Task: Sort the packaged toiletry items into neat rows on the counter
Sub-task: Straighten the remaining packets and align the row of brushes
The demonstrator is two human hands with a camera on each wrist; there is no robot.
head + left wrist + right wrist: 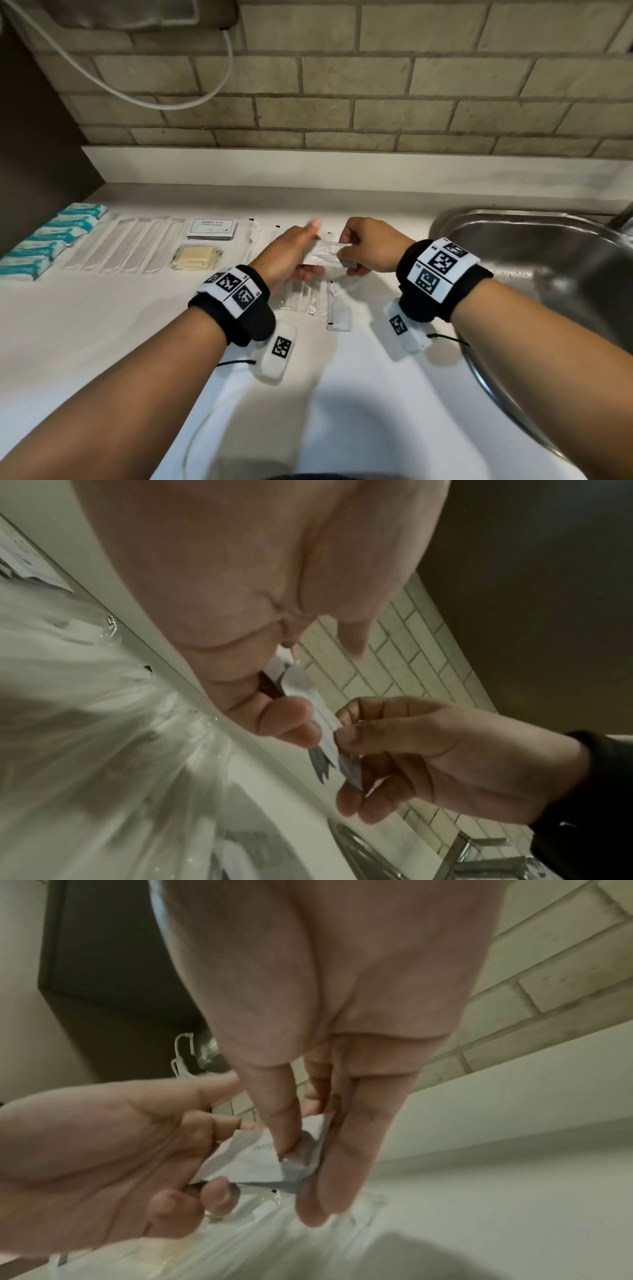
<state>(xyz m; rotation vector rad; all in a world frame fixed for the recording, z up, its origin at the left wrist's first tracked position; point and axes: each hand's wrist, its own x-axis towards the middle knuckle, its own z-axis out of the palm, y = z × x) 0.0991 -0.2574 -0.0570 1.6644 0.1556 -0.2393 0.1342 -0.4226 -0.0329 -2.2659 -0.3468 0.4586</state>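
A small stack of white sachets [322, 257] hangs above the middle of the counter, held from both ends. My left hand [291, 255] grips its left end with curled fingers, index finger sticking out. My right hand [363, 250] pinches the right end between thumb and fingers [284, 1139]. The same white sachets [322, 723] show edge-on in the left wrist view, and flat as white sachets [253, 1161] in the right wrist view. Under the hands lie clear wrapped packets [303, 296] and a loose white sachet [339, 313].
Rows lie at the left of the white counter [102, 342]: teal soap packs [51, 236], clear long packets [126, 245], a shampoo sachet stack [212, 229], yellowish packets [195, 257]. A steel sink [548, 260] takes the right side. A tiled wall stands behind.
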